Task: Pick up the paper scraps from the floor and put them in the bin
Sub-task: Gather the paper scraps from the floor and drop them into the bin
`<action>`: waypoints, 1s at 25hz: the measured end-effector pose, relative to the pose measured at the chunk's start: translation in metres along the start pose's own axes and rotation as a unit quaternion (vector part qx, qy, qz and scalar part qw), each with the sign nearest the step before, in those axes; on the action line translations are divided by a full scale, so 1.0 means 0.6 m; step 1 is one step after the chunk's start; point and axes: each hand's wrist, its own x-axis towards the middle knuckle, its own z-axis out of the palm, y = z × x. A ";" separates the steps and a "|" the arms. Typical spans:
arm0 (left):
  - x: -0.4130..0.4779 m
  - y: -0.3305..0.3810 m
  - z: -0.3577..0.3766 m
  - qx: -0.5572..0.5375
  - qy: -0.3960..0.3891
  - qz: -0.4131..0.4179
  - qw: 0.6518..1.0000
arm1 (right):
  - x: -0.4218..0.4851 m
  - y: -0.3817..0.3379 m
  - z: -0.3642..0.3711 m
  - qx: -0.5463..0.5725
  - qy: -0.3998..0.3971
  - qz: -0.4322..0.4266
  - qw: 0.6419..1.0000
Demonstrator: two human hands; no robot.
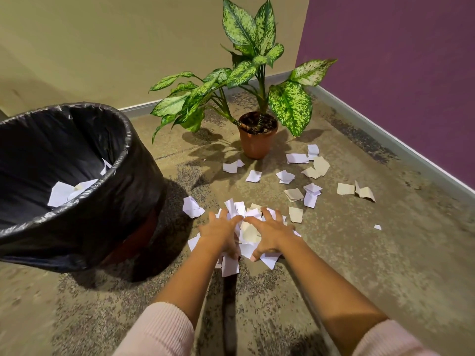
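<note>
A heap of white and tan paper scraps (248,233) lies on the floor in front of me. My left hand (220,231) and my right hand (270,231) both rest on top of the heap, fingers spread, side by side with fingertips nearly meeting. More loose scraps (295,176) are scattered farther off toward the plant and the right wall. The bin (108,201), lined with a black bag, stands to the left with a few scraps inside (61,192).
A potted plant (257,140) with large spotted leaves stands behind the scraps in the corner. A beige wall runs along the back and a purple wall (398,73) along the right. The floor is speckled concrete.
</note>
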 end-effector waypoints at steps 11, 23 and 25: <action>-0.031 0.017 0.022 -0.051 0.097 0.040 0.993 | -0.031 -0.030 0.030 0.020 0.082 -0.011 0.996; -0.095 0.022 0.015 -0.130 0.161 0.019 0.978 | -0.088 -0.009 0.037 0.112 0.164 0.001 0.980; -0.106 0.021 0.000 -0.137 0.180 0.019 0.974 | -0.100 -0.012 0.020 0.116 0.176 0.009 0.977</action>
